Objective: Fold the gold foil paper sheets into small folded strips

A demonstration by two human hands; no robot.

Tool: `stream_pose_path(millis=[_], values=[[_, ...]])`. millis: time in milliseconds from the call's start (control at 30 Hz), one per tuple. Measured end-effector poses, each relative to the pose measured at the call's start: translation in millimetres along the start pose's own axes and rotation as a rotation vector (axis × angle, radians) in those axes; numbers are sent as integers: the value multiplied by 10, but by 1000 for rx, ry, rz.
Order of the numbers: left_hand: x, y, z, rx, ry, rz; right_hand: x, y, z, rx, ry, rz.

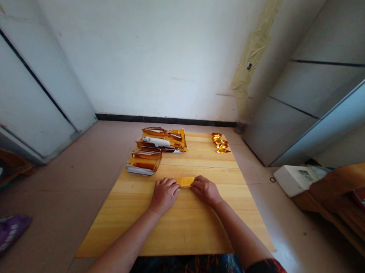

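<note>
A small folded strip of gold paper lies low over the middle of the wooden tabletop, stretched between both hands. My left hand is closed on its left end, thumb and fingers together. On the right end, my right hand pinches it with bent fingers. Beyond my left hand sits a curled stack of gold foil sheets with white edges. Behind that, a larger pile of gold foil sheets holds a white roll-like piece. At the far right corner are several shiny folded gold foil pieces.
The wooden table has its near edge at my lap. Past its far end is a white wall. A grey refrigerator stands at right, near a white box and wooden furniture. A purple bag lies at left.
</note>
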State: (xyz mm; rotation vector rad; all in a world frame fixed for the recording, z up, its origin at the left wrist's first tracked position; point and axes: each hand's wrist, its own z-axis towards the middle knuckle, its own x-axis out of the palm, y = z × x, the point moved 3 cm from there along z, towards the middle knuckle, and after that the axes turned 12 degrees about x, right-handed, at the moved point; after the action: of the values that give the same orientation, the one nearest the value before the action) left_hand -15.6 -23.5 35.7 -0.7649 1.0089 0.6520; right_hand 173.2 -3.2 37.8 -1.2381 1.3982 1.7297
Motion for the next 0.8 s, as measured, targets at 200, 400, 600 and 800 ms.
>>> stream_pose_path(millis=[200,400,600,800], values=[[45,146,-5,-132,-76,-152,76,-27,-17,176,-91,126],[69,216,45,-234,-100,-221,78,56,101,351,-76,-36],[85,213,69,-324,-147,-196,119,210,94,492,-180,-172],[85,177,88,-379,-133,-129,168,244,29,545,-271,-153]])
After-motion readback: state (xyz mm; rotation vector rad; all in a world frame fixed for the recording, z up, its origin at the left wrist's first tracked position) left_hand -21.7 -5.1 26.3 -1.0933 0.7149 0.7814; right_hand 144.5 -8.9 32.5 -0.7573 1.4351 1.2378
